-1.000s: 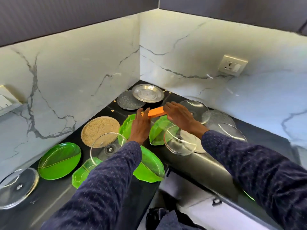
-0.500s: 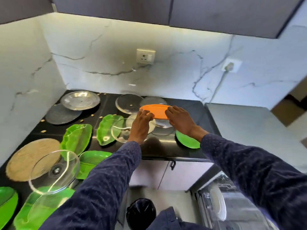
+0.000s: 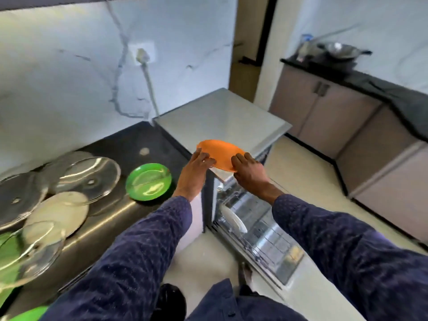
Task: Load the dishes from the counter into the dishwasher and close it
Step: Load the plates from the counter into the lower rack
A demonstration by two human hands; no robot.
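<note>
Plate: I hold the orange plate [image 3: 218, 152] above the dishwasher [image 3: 222, 121], left hand [image 3: 196, 167] and right hand [image 3: 249, 169] gripping its edges.
Risk: It may clip the rack [image 3: 259, 225] going in.

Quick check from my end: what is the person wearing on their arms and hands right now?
Both arms are in long dark navy sleeves with a faint lighter speckled, diamond-like pattern; the left sleeve and the right sleeve end at the wrists. The left hand and right hand are bare: no gloves, and no rings, watch or bands visible.
</note>
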